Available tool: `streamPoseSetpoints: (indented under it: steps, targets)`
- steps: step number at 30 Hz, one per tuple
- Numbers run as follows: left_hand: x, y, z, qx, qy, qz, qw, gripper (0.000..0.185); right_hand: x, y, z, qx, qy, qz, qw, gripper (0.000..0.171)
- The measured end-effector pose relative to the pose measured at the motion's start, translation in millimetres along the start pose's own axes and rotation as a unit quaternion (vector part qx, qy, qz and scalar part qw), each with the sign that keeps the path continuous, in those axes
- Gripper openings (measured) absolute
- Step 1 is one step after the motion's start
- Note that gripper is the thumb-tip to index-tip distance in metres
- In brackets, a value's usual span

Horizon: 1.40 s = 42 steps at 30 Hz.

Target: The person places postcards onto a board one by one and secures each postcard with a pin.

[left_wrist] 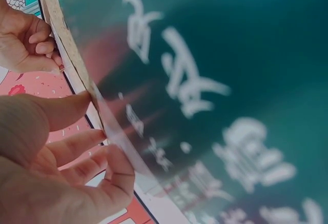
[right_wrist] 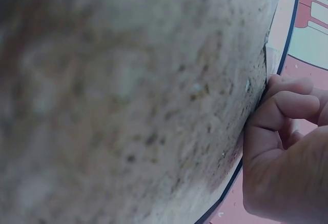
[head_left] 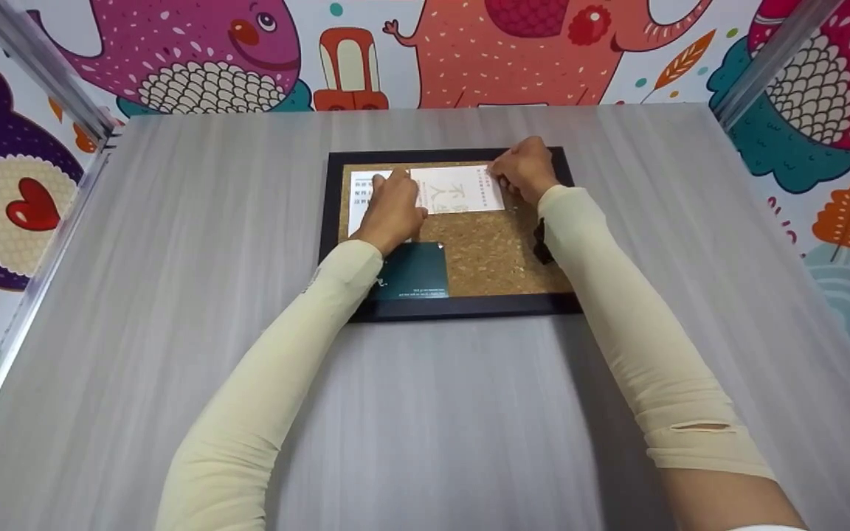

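Note:
A black-framed cork board [head_left: 495,258] lies flat on the grey table [head_left: 174,295]. Three cards lie on it: a cream card [head_left: 460,190] with characters at top centre, a white card [head_left: 358,198] at top left, and a dark teal card [head_left: 416,271] at bottom left. My left hand [head_left: 395,193] sits on the cream card's left edge, and in the left wrist view its thumb and forefinger [left_wrist: 95,117] pinch that thin edge. My right hand [head_left: 513,173] has its fingers curled at the card's upper right corner. Anything under those fingertips is hidden.
The board's black frame [head_left: 469,306] sits mid-table, with bare grey tabletop around it. Metal rails [head_left: 41,66] and colourful cartoon wall panels [head_left: 469,51] close in the left, right and far sides. Both forearms wear cream sleeves [head_left: 617,295].

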State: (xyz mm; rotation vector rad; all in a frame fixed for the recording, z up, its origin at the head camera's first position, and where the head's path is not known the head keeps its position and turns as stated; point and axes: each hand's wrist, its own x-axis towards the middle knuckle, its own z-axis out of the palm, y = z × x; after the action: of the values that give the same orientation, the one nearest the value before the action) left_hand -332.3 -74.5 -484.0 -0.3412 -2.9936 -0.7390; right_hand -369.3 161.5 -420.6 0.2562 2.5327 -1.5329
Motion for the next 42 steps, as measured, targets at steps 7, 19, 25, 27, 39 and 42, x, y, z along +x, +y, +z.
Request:
streamPoseSetpoints:
  steps: [7,19,25,27,39,42]
  targets:
    - [0.4,-1.0,1.3,-0.012,-0.003,-0.002,0.9999,0.018,0.3,-2.3,3.0,-0.043,0.007,0.016,0.999,0.016]
    - [1.4,-1.6,1.7,-0.003,0.005,0.015,0.9999,0.019,6.5,-5.0,9.1,-0.154,0.026,0.009,0.988,0.023]
    - [0.3,-1.2,0.7,-0.003,0.002,0.012,0.9999,0.018,26.5,6.2,6.5,-0.178,0.022,0.004,0.984,0.024]
    - [-0.2,-1.4,0.7,-0.004,0.002,0.008,1.0000,0.018,33.9,10.9,6.4,-0.181,0.019,0.002,0.983,0.025]
    - [-3.3,1.4,-2.2,-0.020,-0.004,-0.007,0.9998,0.017,2.8,5.6,5.3,-0.237,0.019,-0.072,0.969,0.022]
    - [-4.9,4.8,-6.8,-0.024,-0.010,-0.010,0.9996,0.020,-5.3,4.5,5.3,-0.249,0.009,-0.102,0.963,0.019]
